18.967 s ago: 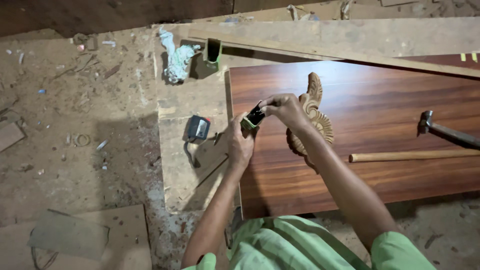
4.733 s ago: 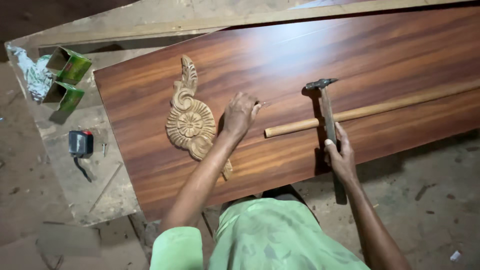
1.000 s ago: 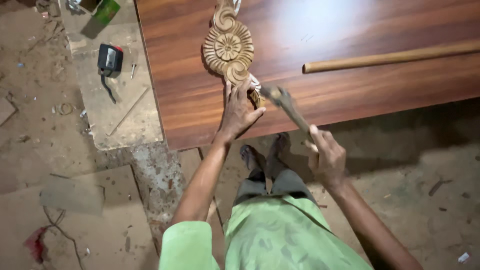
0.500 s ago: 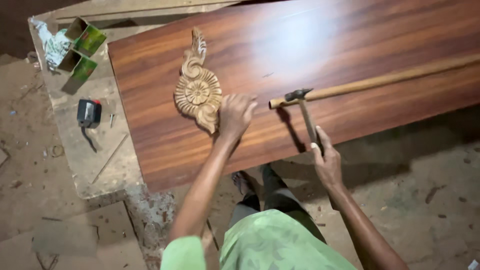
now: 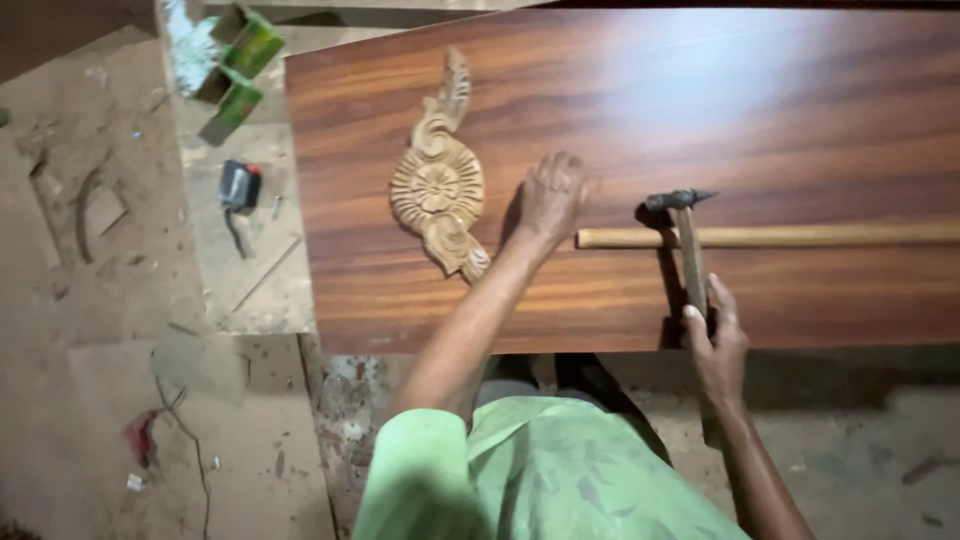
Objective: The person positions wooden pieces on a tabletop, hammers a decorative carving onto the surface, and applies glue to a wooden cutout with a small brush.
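A carved wooden ornament (image 5: 438,182) with a round flower centre lies on a reddish-brown wood panel (image 5: 780,110). My left hand (image 5: 551,195) rests fingers-down on the panel just right of the ornament; whether it holds anything is hidden. My right hand (image 5: 716,340) grips the wooden handle of a hammer (image 5: 684,235) near the panel's front edge. The hammer's dark head lies over the left end of a long round wooden stick (image 5: 800,236) that runs off to the right.
Left of the panel, a dusty board carries a dark tape measure (image 5: 238,186), green small boxes (image 5: 240,70) and a crumpled pale bag (image 5: 187,35). The floor below is dusty, with scraps, a flat board (image 5: 200,362) and a thin wire (image 5: 190,450).
The view has shifted a little. My left hand has moved right, away from the ornament, and the hammer head now sits over the stick's end.
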Action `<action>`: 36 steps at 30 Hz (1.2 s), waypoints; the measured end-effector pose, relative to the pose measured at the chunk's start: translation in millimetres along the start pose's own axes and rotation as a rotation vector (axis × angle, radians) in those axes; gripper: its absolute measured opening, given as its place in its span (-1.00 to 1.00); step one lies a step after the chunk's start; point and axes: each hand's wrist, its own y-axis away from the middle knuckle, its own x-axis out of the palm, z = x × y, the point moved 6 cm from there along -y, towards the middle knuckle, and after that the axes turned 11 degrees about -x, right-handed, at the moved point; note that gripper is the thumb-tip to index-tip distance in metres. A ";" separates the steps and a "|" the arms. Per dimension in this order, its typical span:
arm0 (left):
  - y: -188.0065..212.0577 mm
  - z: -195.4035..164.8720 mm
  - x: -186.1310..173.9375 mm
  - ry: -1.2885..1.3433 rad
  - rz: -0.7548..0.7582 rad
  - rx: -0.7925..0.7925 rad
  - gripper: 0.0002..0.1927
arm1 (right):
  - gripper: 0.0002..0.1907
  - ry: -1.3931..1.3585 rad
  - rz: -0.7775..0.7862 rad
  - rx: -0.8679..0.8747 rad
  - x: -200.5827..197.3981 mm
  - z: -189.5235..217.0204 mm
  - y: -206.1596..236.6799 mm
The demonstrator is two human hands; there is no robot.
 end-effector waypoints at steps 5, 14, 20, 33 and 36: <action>25.6 0.1 -39.0 0.318 0.293 -0.384 -0.89 | -0.43 0.018 0.003 -0.116 -0.8 15.7 -1.4; 80.7 75.3 -129.5 0.628 0.324 -0.571 -0.80 | -0.40 -0.032 -0.001 0.006 5.5 30.7 3.0; 43.5 142.6 -183.3 0.610 0.040 -0.433 -0.82 | -0.41 -0.114 -0.083 -0.053 43.9 48.7 21.4; 12.7 169.3 -118.3 0.371 0.119 -0.225 -0.95 | -0.38 -0.161 -0.060 -0.071 117.4 86.2 51.8; 15.9 167.9 -113.1 0.310 0.132 -0.202 -0.94 | -0.40 -0.161 -0.049 -0.096 121.8 96.7 50.9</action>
